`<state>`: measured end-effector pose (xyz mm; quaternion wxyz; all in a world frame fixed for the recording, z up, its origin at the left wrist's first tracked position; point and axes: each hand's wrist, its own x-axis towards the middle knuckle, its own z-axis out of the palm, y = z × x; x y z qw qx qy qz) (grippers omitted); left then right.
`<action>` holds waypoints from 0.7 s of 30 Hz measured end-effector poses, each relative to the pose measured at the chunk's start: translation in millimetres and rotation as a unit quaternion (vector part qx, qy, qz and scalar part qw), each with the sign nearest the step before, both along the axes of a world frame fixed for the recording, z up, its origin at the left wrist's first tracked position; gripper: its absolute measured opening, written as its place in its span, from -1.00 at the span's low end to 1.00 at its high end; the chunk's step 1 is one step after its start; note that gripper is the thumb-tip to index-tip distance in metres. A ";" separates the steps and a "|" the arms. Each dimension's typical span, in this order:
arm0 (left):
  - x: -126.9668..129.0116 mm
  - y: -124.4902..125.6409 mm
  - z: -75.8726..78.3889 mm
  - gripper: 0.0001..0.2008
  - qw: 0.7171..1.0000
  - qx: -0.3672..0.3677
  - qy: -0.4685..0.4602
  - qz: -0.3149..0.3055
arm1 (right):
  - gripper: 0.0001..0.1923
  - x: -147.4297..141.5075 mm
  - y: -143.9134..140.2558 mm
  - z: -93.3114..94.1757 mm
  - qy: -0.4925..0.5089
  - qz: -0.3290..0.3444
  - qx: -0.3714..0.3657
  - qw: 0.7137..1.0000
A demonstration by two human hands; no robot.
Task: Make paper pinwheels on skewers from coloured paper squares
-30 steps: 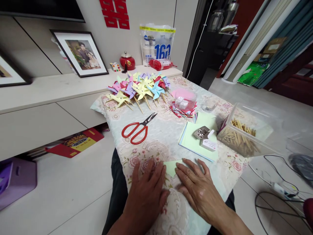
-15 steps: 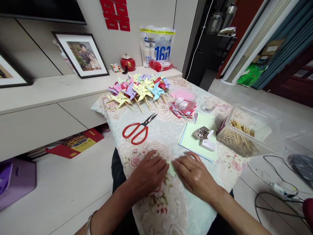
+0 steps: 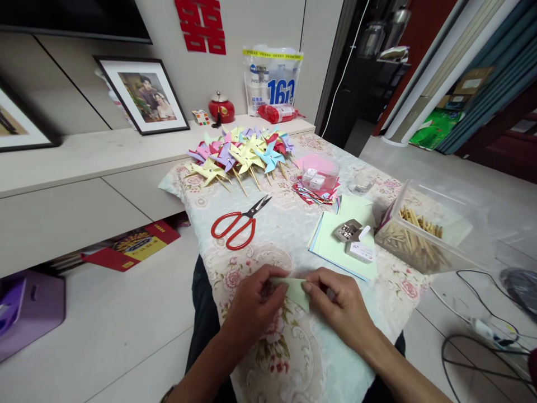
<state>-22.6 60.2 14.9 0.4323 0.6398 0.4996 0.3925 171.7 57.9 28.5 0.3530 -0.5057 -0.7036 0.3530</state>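
Note:
A folded piece of light green paper (image 3: 297,294) is pinched between both hands just above the flowered tablecloth (image 3: 289,341). My left hand (image 3: 259,299) grips its left end between thumb and forefinger, hiding that end. On the other side, my right hand (image 3: 338,299) has thumb and fingertips closed on the paper's right edge. Red-handled scissors (image 3: 241,222) lie partly spread beyond my left hand. Past my right hand is a stack of pale green and blue paper sheets (image 3: 325,238), with a small open box of metal pins (image 3: 348,230) and a small white box (image 3: 359,252) on top.
Several paper pinwheels (image 3: 247,154) on sticks lie at the table's far end. Nearby is a clear plastic tub (image 3: 321,174) over red paper pieces. A clear bin (image 3: 413,235) of short wooden sticks stands at the right edge. Cables (image 3: 474,347) lie on the floor.
Both hands have gone from lying flat over the paper to pinching it by its ends. The paper is now lifted slightly and tilted. The view has shifted a little.

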 end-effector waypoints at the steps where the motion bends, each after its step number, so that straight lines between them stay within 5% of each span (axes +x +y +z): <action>1: 3.2 -2.6 -0.6 -0.76 0.995 -0.062 -0.077 0.026 | -0.74 -2.5 0.0 -1.4 0.044 -0.020 -0.066 0.997; 5: 13.8 -6.3 -3.4 -0.45 0.952 -0.165 -0.247 0.071 | -0.71 -8.4 -1.4 -9.0 0.165 -0.043 -0.214 0.962; 7: 13.9 -2.4 -2.3 -0.42 0.962 -0.168 -0.203 0.068 | -0.72 -7.0 -2.0 -10.8 0.145 -0.028 -0.211 0.966; 9: 11.7 4.2 -0.2 -0.41 0.987 -0.138 -0.067 0.044 | -0.76 -3.3 -2.0 -11.7 0.073 -0.025 -0.146 0.986; 12: 10.6 12.7 -0.4 -0.35 0.983 -0.041 0.178 -0.001 | -0.82 3.4 -1.5 -15.9 -0.033 -0.028 -0.007 0.999; 15: 14.2 10.7 -7.8 -0.35 0.937 0.109 0.329 0.044 | -0.79 8.6 -2.2 -23.7 -0.070 -0.004 0.083 0.994; 18: 15.9 -3.3 -17.6 -0.57 0.868 0.301 0.385 0.083 | -0.67 12.8 -4.2 -29.1 -0.110 0.045 0.151 0.981; 21: 13.6 -20.5 -23.6 -0.79 0.847 0.382 0.368 0.037 | -0.56 16.1 -4.7 -29.2 -0.182 0.106 0.196 0.958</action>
